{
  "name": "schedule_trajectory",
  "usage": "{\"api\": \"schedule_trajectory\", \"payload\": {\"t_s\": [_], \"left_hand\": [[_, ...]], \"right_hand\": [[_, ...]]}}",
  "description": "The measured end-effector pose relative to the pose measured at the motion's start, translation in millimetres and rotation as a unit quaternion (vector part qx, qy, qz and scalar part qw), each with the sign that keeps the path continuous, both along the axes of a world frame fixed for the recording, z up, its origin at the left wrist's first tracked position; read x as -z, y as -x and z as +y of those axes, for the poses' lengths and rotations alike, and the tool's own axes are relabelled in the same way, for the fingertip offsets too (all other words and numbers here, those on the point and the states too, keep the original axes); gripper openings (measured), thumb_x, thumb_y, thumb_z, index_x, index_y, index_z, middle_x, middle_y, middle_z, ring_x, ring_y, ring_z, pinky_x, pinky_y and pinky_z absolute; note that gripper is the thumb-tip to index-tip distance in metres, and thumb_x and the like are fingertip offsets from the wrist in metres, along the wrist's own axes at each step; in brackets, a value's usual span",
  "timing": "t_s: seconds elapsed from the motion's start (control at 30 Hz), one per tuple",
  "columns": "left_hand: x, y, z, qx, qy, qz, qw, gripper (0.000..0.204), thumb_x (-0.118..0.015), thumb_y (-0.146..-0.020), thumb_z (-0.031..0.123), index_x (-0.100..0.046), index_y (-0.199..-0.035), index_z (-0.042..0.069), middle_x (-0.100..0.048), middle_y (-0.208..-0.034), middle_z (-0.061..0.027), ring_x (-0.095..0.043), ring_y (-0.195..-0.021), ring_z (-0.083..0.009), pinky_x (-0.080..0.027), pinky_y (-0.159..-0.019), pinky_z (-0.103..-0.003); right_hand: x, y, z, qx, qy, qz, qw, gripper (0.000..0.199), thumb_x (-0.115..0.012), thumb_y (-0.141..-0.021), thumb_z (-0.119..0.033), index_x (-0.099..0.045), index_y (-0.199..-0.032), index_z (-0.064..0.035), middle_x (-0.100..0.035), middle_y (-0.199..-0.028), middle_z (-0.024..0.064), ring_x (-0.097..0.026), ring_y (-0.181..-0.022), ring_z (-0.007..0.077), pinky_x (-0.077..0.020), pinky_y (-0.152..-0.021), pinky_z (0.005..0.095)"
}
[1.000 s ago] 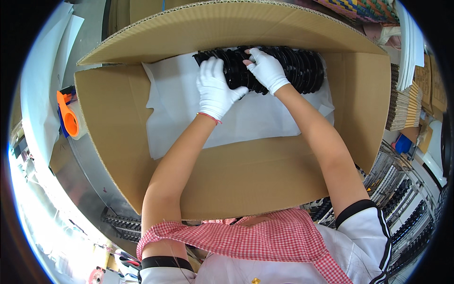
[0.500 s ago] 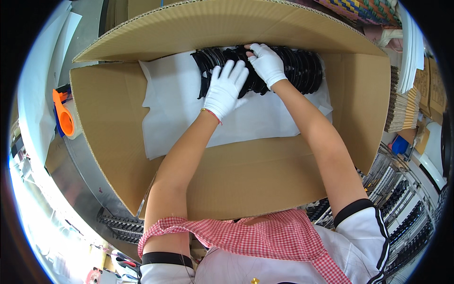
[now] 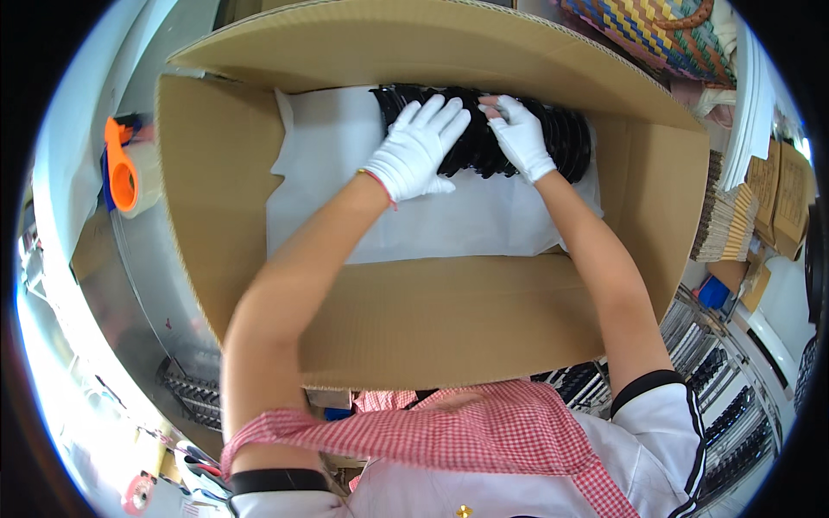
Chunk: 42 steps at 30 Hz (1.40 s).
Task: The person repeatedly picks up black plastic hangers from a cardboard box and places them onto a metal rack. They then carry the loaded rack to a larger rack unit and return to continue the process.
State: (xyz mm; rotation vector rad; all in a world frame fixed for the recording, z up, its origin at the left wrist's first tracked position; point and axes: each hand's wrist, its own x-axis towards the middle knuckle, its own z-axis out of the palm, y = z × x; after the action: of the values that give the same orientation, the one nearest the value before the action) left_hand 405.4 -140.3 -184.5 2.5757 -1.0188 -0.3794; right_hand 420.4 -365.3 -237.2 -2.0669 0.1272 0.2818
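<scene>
A row of glossy black curved pieces [image 3: 477,154], packed close together on edge, lies along the far side of a cardboard box [image 3: 449,324]. I cannot make out what kind of pieces they are. White paper [image 3: 324,207] is spread beneath them. My left hand [image 3: 416,148], in a white glove, rests on the left part of the row, fingers stretched and slightly spread. My right hand [image 3: 523,140] lies over the row right of the middle, fingers loosely bent, with bare tips showing from its white glove. Both palms hide some of the pieces.
Tall flaps and walls surround the row. An orange tape dispenser [image 3: 123,173] stands left of the box. To the right are stacked flat cartons [image 3: 725,211] and racks of dark parts [image 3: 721,388]. A woven multicoloured basket [image 3: 652,34] sits at the far right.
My right hand has slid to the right along the row. My left hand remains on the left part, its fingers now flatter on the pieces. The whole view has shifted slightly.
</scene>
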Motion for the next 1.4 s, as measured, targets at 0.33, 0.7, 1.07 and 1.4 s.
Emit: {"api": "schedule_trajectory", "payload": {"t_s": [0.33,0.7,1.07,1.4], "left_hand": [[-268.7,129.0,197.9,-0.337,0.207,0.025,0.918,0.043,-0.068,-0.090,0.014,-0.059,-0.130,0.003,-0.063,-0.127,-0.0102,-0.058,-0.121,-0.0225,-0.043,-0.106,-0.035],[-186.8,472.8,148.9,-0.665,0.527,0.196,0.492,0.027,-0.060,-0.097,0.013,-0.059,-0.120,-0.001,-0.065,-0.113,-0.0089,-0.062,-0.109,-0.0175,-0.048,-0.100,-0.032],[-95.5,604.1,155.9,-0.789,0.466,0.203,0.346,0.060,-0.064,-0.094,0.033,-0.049,-0.138,-0.006,-0.065,-0.123,-0.0190,-0.061,-0.119,-0.0274,-0.046,-0.103,-0.034],[-183.8,606.5,305.0,-0.734,0.268,-0.437,0.445,0.091,-0.077,-0.080,0.039,-0.030,-0.144,-0.005,-0.048,-0.129,-0.0243,-0.050,-0.120,-0.0373,-0.037,-0.104,-0.051]], "right_hand": [[-209.0,14.2,134.5,-0.260,-0.061,-0.154,0.951,0.015,-0.060,-0.097,-0.007,-0.069,-0.108,-0.0020,-0.071,-0.099,0.0081,-0.067,-0.090,0.0151,-0.0521,-0.083,0.0282],[-269.6,264.3,474.2,-0.813,-0.044,-0.384,0.436,0.021,-0.066,-0.084,-0.012,-0.071,-0.104,-0.0104,-0.069,-0.101,0.0087,-0.066,-0.092,0.0302,-0.0542,-0.080,0.0414],[-217.9,398.6,580.9,-0.881,0.088,-0.449,0.120,0.010,-0.067,-0.082,-0.019,-0.070,-0.091,-0.0147,-0.065,-0.087,0.0099,-0.070,-0.082,0.0299,-0.0567,-0.069,0.0425],[-366.4,434.8,529.9,-0.735,-0.045,0.365,0.570,0.027,-0.057,-0.099,-0.011,-0.063,-0.124,-0.0019,-0.063,-0.125,0.0036,-0.063,-0.103,0.0115,-0.0544,-0.086,0.0316]]}}
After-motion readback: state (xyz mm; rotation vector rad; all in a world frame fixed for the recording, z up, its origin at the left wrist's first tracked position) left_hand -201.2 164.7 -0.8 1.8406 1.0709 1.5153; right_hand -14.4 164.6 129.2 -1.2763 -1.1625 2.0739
